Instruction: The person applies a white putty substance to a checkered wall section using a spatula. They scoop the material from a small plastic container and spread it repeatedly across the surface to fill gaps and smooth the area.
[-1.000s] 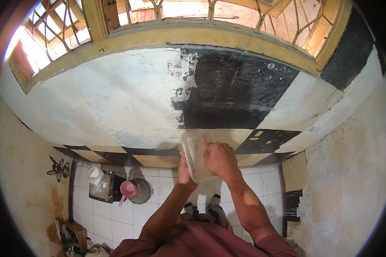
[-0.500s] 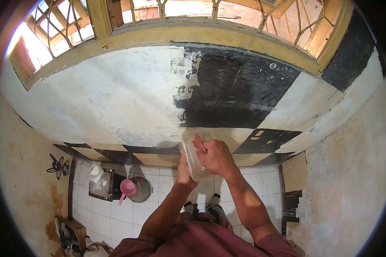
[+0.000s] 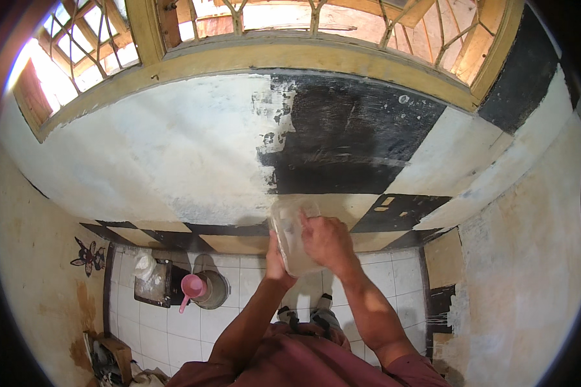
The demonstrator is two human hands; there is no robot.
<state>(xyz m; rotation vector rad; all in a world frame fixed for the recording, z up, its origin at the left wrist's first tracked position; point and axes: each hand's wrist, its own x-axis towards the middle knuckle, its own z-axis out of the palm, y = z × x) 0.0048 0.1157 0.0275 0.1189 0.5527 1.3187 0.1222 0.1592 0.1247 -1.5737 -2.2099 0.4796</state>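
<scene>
A clear, rectangular plastic tub (image 3: 285, 242) with whitish smears is held in front of my body, close to the checkered wall. My left hand (image 3: 277, 263) is closed around its left side and underside, with some fingers hidden behind it. Over the tub's opening, my right hand (image 3: 329, 244) grips a small pinkish-red scraper (image 3: 303, 217). Only a narrow part of the scraper shows, as the blade is turned edge-on or sits inside the tub.
Ahead is a wall of black and cream squares, partly covered by a white coat (image 3: 168, 142), below a barred window frame (image 3: 303, 57). On the tiled floor at left stand a pink dipper (image 3: 192, 285), a round bucket (image 3: 218, 290) and a dark box (image 3: 153, 287) with a white bag (image 3: 144, 264).
The scraper has turned and dropped lower into the tub, so less of its pink face shows. My right hand has moved slightly down, and the view has shifted a little.
</scene>
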